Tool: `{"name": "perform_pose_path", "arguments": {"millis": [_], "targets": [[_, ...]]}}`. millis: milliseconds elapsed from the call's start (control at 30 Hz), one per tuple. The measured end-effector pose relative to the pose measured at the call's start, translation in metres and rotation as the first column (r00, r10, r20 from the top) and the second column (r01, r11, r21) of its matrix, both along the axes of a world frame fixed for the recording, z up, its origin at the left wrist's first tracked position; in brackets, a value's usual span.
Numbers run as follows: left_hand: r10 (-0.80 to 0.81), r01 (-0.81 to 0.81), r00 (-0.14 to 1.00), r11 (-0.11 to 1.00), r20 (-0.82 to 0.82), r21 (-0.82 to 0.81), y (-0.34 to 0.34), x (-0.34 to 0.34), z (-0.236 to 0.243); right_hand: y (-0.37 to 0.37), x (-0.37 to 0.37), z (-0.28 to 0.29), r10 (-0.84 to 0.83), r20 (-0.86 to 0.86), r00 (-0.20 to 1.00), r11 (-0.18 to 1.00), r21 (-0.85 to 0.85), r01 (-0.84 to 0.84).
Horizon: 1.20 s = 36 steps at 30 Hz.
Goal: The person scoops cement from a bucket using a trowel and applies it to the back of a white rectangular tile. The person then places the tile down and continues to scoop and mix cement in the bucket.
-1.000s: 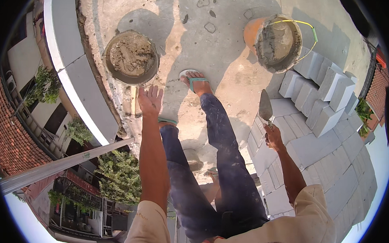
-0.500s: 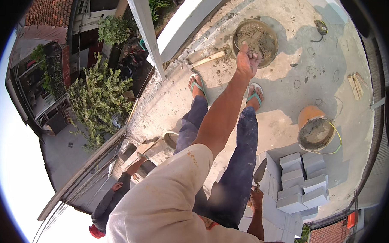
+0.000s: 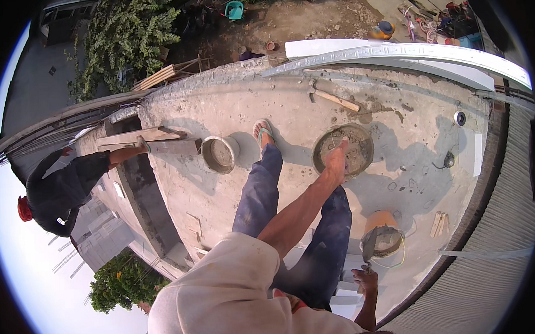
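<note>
My left hand [image 3: 338, 160] is over the round mortar tub [image 3: 362, 152], fingers curled at its thin wire handle [image 3: 332, 134]. My right hand [image 3: 366, 281], low at the right, grips a trowel [image 3: 368, 243], its blade in front of an orange bucket [image 3: 380, 221] with grey mortar inside. A pale bucket [image 3: 220, 155] sits left of my sandalled foot [image 3: 264, 132]. A wooden-handled tool [image 3: 337, 100] lies on the concrete beyond the tub.
A co-worker [image 3: 65, 186] in dark clothes and red headwear has a foot on planks [image 3: 142, 135] beside a dark opening [image 3: 147, 183]. The slab edge [image 3: 194, 81] drops to a yard. A metal bar [image 3: 393, 52], corrugated roofing [image 3: 483, 277] and wood pieces [image 3: 439, 224] are around the right.
The view has swung round, bringing the co-worker and planks fully into sight. My left hand has moved onto the tub and its fingers have curled. My right hand still holds the trowel.
</note>
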<state>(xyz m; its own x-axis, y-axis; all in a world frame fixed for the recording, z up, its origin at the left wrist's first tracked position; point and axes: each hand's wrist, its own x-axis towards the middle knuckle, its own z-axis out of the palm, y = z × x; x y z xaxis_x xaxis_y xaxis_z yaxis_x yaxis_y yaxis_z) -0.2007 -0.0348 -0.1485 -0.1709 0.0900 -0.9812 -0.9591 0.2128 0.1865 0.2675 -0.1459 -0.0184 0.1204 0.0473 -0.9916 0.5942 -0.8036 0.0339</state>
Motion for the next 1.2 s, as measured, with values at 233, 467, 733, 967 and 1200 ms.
{"name": "perform_pose_path", "arguments": {"millis": [233,467,733,967,1200], "targets": [[0.198,-0.215,0.968,0.972,-0.155,-0.096,-0.184,-0.144,0.011,0.058,-0.107,0.024,0.211,0.011,0.977,0.977,0.007,-0.211],[0.405,-0.417,0.878,0.909,-0.257,0.006,-0.308,-0.303,0.006,0.038,-0.247,-0.009,0.396,-0.055,0.917,0.911,0.150,-0.384],[0.472,-0.493,0.791,0.869,-0.390,0.052,-0.418,-0.447,-0.029,0.042,-0.461,-0.006,0.700,-0.077,0.710,0.705,0.238,-0.669],[0.465,-0.488,0.773,0.870,-0.431,0.063,-0.491,-0.516,-0.118,0.000,-0.637,-0.003,0.936,-0.021,0.351,0.340,0.307,-0.889],[0.381,-0.488,0.735,0.872,-0.561,-0.047,-0.582,-0.525,-0.130,-0.043,-0.684,-0.045,0.924,-0.174,0.341,0.379,0.296,-0.877]]}}
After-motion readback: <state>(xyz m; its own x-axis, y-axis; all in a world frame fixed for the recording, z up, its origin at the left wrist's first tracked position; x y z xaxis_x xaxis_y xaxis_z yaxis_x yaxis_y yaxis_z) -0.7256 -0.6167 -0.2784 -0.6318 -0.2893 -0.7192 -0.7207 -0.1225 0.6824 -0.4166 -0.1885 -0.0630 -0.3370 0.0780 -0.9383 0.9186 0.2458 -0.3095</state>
